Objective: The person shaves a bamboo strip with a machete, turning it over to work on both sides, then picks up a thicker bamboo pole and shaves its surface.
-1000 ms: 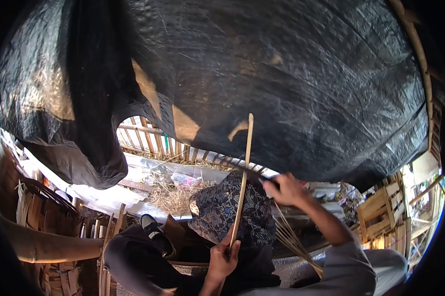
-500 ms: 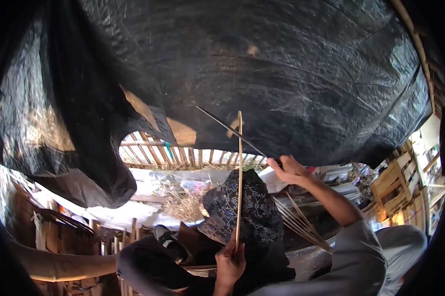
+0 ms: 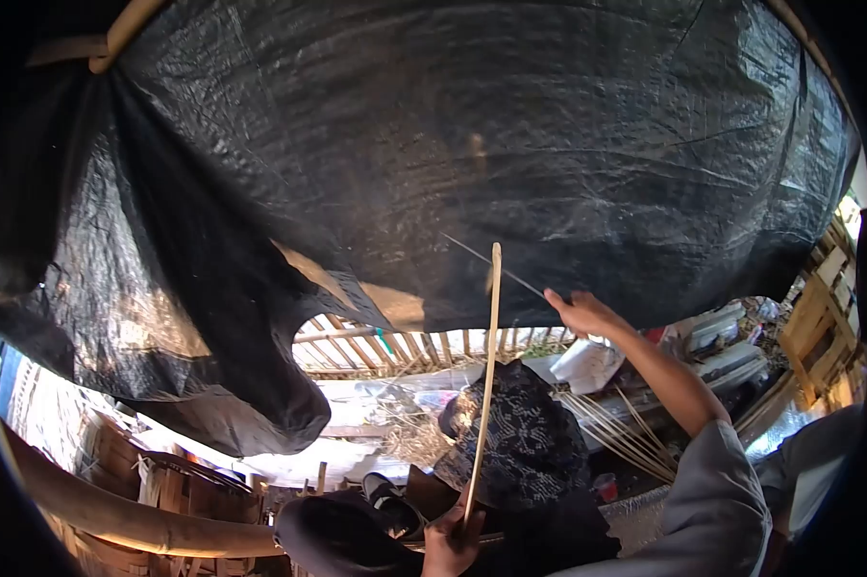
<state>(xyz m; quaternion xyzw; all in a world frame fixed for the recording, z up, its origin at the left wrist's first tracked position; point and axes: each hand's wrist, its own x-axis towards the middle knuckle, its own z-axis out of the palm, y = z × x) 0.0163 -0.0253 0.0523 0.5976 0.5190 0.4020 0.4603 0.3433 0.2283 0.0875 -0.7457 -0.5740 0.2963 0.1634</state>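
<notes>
My left hand (image 3: 450, 543) is closed around the lower end of a long, pale bamboo strip (image 3: 489, 375), which stands nearly upright in front of me. My right hand (image 3: 582, 315) grips a long, thin-bladed knife (image 3: 524, 283), its handle mostly hidden by the fingers. The blade points up and left and crosses the strip just below its top end, seen nearly edge-on. Behind the strip a dark patterned cloth (image 3: 530, 438) is draped over my lap area. Several loose bamboo strips (image 3: 626, 438) lie right of the cloth.
A large black plastic sheet (image 3: 405, 144) hangs ahead, with a bamboo slat fence (image 3: 357, 344) below it. A thick bamboo pole (image 3: 155, 524) runs along the lower left. A sandal (image 3: 391, 506) shows near my leg; a wooden crate (image 3: 818, 332) stands at right.
The view has shifted, so most things appear lower and farther right. The knife now crosses the bamboo strip nearer its top, and its blade looks thinner. Both hands keep their holds.
</notes>
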